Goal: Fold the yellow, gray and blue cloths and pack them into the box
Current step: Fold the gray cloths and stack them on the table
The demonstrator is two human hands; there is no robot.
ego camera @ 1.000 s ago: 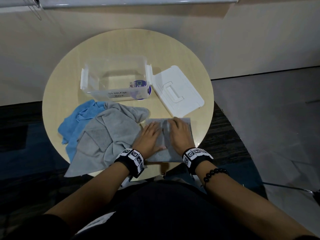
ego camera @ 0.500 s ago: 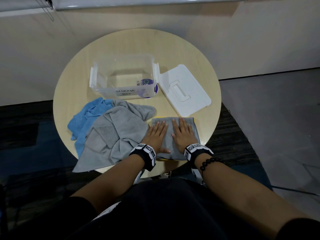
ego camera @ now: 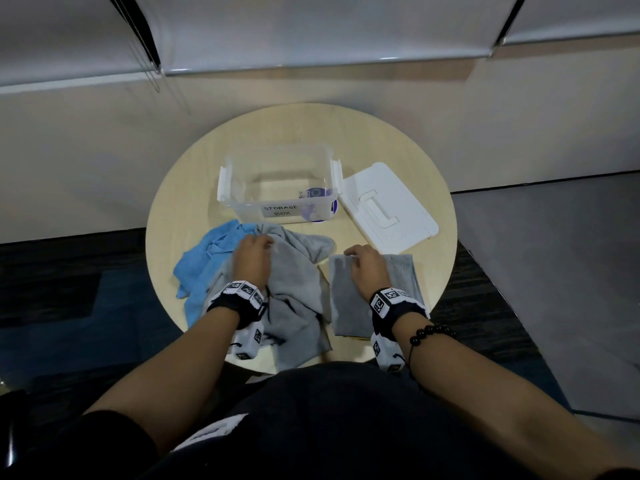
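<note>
So here's our round table [ego camera: 346, 140] with the clear box [ego camera: 249, 202] sitting toward the back, handwritten "STORAGE BOX" label facing us, open and with no cloths in it. Its white lid [ego camera: 388, 202] lies flat just to the right, touching the box's corner.

Our left hand [ego camera: 251, 259] is on the loose gray cloth [ego camera: 294, 299], fingers curled into a bunch of fabric near its far end, so it's grabbing that one. That cloth is crumpled and hangs a bit over the near table edge. It lies partly over the blue cloth [ego camera: 201, 268], which sticks out on the left, also unfolded.

Our right hand [ego camera: 367, 268] is on the folded gray cloth [ego camera: 346, 306], a neat rectangle right beside the loose one, in front of the lid. Its fingers are bent down over the far edge, pinching it. There's a thin sliver of yellow [ego camera: 356, 338] peeking out under the near edge, too little to say much about.
</note>
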